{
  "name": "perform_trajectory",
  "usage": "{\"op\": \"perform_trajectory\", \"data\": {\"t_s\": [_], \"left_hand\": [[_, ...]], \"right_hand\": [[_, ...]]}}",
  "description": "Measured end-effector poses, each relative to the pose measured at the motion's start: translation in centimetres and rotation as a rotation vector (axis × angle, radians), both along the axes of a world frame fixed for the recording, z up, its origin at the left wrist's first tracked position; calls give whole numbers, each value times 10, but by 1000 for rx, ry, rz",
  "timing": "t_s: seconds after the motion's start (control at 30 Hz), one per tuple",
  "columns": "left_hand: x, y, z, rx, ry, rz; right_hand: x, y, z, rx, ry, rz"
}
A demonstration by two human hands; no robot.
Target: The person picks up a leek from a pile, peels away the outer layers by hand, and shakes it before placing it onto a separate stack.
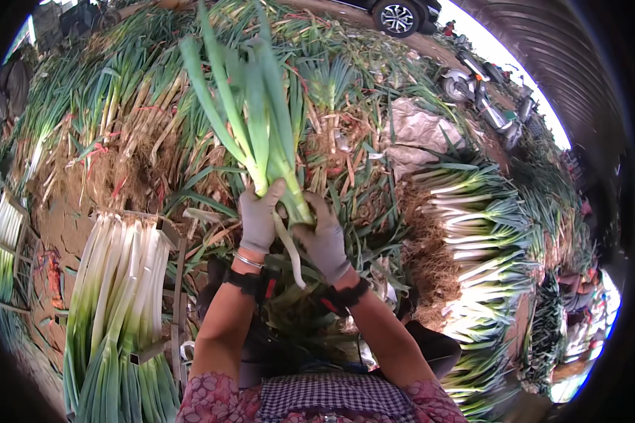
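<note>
My left hand (257,220), in a grey glove, is closed around the base of a large green onion (257,134) with its leaves pointing away from me. Beside it, my right hand (323,240), also gloved, pinches the lower stalk of a second leafy part (283,158). A thin pale strip (289,254) hangs down between the hands; I cannot tell if it is a peeled layer or a stalk. The leaf tips are slightly blurred.
At left, a metal rack (178,282) holds a bundle of clean white-stemmed green onions (120,282). Rooted green onions (473,233) lie stacked at right. Unpeeled bunches (141,113) stretch across the far ground. Beyond are a crumpled sack (420,134), a scooter (490,106) and a car wheel (396,17).
</note>
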State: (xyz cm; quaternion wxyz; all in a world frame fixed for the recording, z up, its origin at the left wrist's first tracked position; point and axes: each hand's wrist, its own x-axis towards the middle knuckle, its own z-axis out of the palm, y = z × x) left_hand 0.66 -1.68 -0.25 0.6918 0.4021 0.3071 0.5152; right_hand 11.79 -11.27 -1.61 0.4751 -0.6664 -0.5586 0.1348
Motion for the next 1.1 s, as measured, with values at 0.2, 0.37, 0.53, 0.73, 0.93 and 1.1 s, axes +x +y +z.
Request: {"op": "perform_trajectory", "data": {"t_s": [0.2,0.37,0.53,0.73,0.93,1.1], "left_hand": [[-21,20,7,79,0,-235],[-13,19,-6,17,-45,-373],[-9,13,-4,37,-132,-314],[-9,12,-8,71,-4,-257],[-10,23,-6,62,125,-98],[-32,48,-8,5,108,28]], "right_hand": [[5,-15,19,-247,1168,379],[-8,-12,20,-25,711,254],[-2,-8,17,-161,849,251],[-9,-9,2,-30,576,159],[8,-34,-7,-102,655,344],[24,-72,-16,-326,675,421]]}}
